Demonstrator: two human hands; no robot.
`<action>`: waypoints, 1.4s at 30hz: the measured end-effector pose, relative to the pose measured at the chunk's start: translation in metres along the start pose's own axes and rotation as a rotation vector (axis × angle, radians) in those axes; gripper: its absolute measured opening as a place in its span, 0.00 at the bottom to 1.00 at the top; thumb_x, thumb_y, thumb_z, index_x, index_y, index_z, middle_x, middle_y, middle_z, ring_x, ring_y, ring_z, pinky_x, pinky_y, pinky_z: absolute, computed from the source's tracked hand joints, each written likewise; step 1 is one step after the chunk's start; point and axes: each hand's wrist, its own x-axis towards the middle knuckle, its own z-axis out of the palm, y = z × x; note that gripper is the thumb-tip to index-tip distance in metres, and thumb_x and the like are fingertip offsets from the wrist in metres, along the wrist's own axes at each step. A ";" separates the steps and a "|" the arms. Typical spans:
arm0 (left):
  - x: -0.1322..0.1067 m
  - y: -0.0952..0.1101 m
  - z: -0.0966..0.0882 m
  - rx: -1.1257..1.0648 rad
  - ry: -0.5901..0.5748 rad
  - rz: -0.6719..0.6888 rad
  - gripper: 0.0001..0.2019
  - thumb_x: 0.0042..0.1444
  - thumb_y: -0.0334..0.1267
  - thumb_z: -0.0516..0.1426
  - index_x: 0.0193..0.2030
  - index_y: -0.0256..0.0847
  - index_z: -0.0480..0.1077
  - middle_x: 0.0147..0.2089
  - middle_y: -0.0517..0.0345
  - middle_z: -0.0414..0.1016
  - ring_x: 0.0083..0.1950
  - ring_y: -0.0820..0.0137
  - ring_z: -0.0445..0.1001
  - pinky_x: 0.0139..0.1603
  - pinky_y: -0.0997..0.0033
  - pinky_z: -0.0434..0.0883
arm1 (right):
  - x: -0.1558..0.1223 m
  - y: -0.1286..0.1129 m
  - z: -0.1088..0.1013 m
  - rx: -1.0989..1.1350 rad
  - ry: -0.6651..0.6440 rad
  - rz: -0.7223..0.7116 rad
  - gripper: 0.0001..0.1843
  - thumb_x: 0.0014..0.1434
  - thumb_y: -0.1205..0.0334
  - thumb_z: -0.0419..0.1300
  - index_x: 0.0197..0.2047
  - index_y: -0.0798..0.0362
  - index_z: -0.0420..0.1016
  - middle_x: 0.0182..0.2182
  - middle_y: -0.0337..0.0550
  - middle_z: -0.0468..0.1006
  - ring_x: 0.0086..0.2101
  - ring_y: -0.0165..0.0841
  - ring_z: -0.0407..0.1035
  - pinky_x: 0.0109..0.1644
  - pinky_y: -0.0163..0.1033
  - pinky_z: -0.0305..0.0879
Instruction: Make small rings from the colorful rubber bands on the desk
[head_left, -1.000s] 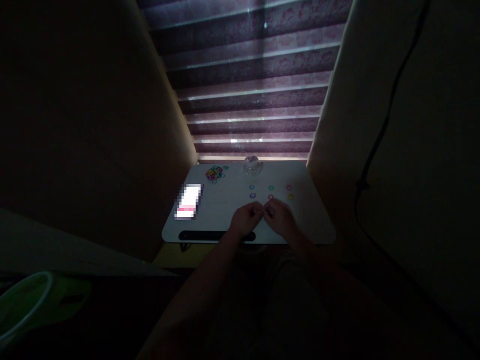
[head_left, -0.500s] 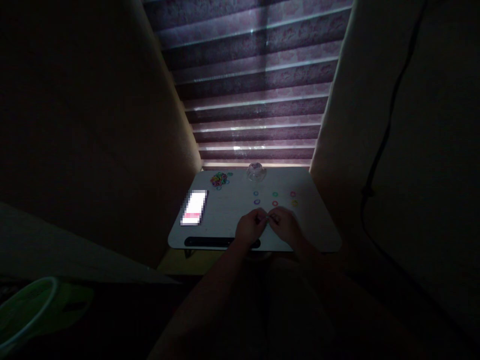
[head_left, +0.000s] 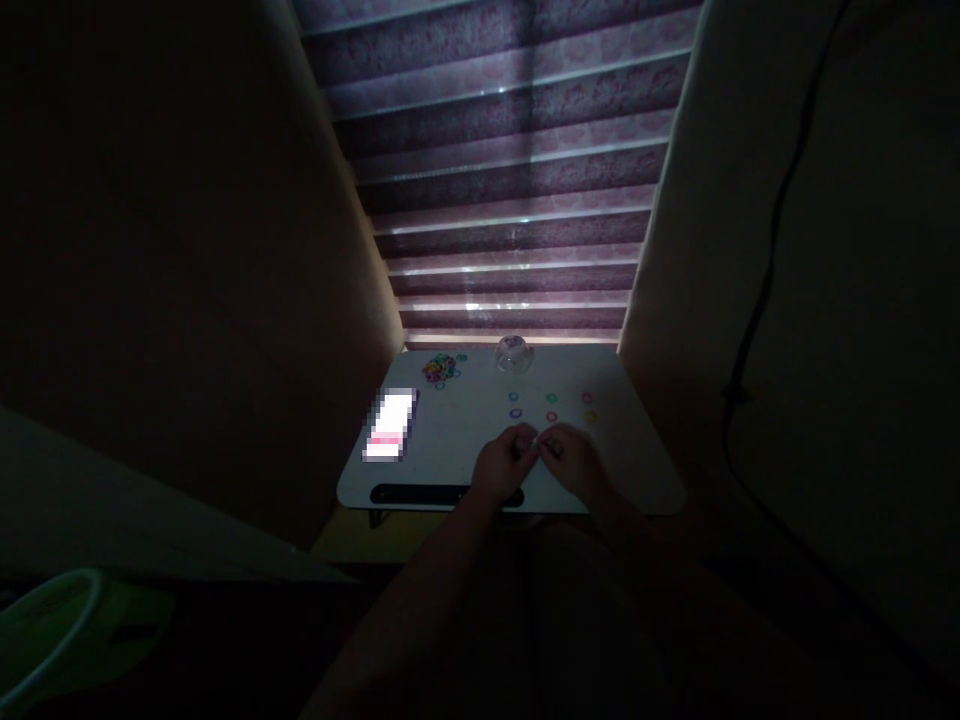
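Note:
My left hand (head_left: 504, 465) and my right hand (head_left: 574, 460) meet above the front part of the white table (head_left: 442, 440). Both are closed in a pinch, fingertips almost touching. A tiny pale bit shows between them, too small and dim to name. Just beyond my hands, small coloured rings like elastic hair ties lie in two rows. The far row has a blue ring (head_left: 513, 397), a green ring (head_left: 551, 398) and a pink ring (head_left: 586, 398). Nearer are a purple ring (head_left: 515, 413), a red ring (head_left: 551, 416) and a yellow ring (head_left: 591, 417).
A heap of coloured rings (head_left: 440, 369) lies at the back left. At the back edge stands a clear container (head_left: 514, 355). A lit phone (head_left: 390, 424) rests on the left, and a black slot (head_left: 420, 494) runs along the front. Pleated blinds (head_left: 510, 240) hang behind.
The whole view has tilted slightly, so the table sits a little lower. My hands stay pinched together, with small finger shifts. The rings have not moved on the table.

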 end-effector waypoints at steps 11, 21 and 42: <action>0.001 0.005 -0.001 -0.053 -0.002 -0.003 0.08 0.59 0.37 0.56 0.41 0.44 0.77 0.37 0.62 0.81 0.37 0.71 0.76 0.42 0.75 0.71 | 0.000 -0.002 -0.002 -0.013 0.006 0.006 0.03 0.55 0.64 0.59 0.32 0.50 0.74 0.27 0.41 0.75 0.29 0.33 0.69 0.34 0.37 0.64; 0.007 -0.001 0.004 -0.020 0.049 0.040 0.09 0.60 0.35 0.55 0.43 0.43 0.75 0.44 0.57 0.80 0.45 0.69 0.77 0.49 0.72 0.70 | 0.000 0.000 0.001 0.058 -0.011 0.038 0.05 0.54 0.65 0.59 0.36 0.51 0.76 0.29 0.42 0.77 0.30 0.34 0.70 0.36 0.38 0.65; 0.004 -0.005 0.007 -0.009 0.077 -0.046 0.06 0.59 0.41 0.58 0.40 0.42 0.71 0.35 0.60 0.77 0.34 0.72 0.74 0.36 0.74 0.67 | -0.003 -0.006 -0.005 0.042 -0.025 -0.036 0.08 0.55 0.65 0.61 0.40 0.50 0.78 0.34 0.44 0.79 0.35 0.36 0.72 0.40 0.39 0.66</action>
